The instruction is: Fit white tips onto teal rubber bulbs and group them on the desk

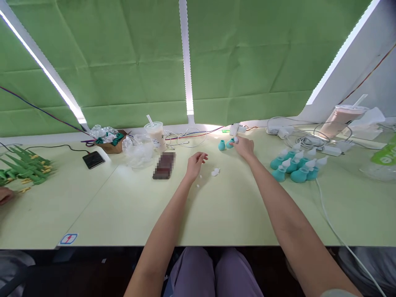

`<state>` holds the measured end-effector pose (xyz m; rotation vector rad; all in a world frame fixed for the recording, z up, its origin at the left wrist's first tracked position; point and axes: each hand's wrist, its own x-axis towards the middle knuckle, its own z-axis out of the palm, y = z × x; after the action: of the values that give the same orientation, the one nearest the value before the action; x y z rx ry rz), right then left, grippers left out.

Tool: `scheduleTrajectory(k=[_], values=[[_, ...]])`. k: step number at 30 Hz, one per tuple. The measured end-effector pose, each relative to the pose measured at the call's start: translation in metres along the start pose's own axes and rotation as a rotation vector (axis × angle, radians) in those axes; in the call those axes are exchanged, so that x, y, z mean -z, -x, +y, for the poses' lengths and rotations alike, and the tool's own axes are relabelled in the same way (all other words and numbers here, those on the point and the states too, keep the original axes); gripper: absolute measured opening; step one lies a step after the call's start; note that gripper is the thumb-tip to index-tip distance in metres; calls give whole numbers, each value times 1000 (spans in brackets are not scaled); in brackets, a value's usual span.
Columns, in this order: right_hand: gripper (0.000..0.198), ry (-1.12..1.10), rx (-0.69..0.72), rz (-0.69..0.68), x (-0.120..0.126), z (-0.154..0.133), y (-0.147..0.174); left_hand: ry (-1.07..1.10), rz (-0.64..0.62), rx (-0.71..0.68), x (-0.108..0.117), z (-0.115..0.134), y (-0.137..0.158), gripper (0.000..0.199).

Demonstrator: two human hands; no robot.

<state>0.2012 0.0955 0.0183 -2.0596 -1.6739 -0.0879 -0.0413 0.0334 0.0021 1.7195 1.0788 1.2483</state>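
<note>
At the back of the table, my right hand [245,147] reaches forward with its fingers closed around a small teal bulb [229,143]. A pale bit shows at those fingertips; I cannot make out what it is. Just left of it stands another small teal bulb [221,145] with an open neck. My left hand [195,163] hovers over the table, fingers loosely bent and apart, with nothing visible in it. White scraps [215,172] lie to its right. Several teal bulbs with white pointed nozzles [299,175] stand grouped on the right.
A blurred dark phone-like rectangle [164,166], a drink cup [155,136] and a clear plastic bag [137,150] are left of my hands. White cables [305,140] and another cup [340,119] stand back right. Green spiky pieces [29,165] and another person's hand [5,195] are far left.
</note>
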Motion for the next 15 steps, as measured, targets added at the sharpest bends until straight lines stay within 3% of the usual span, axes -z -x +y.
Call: scheduleTrajectory(k=[3,7,12,15], values=[[38,-295,40,82,14,-13,30,-70,-21,-45,-4,1,1,37],[35,-582,240,-122,19,-41,85,-89,-209,-106,-13,5,5,51],[36,-802,182,-155,16,-44,112,-175,-265,-102,-18,4,8,49],[42,-999,113,-16,20,-32,108,-244,-271,-74,-21,3,10,48]])
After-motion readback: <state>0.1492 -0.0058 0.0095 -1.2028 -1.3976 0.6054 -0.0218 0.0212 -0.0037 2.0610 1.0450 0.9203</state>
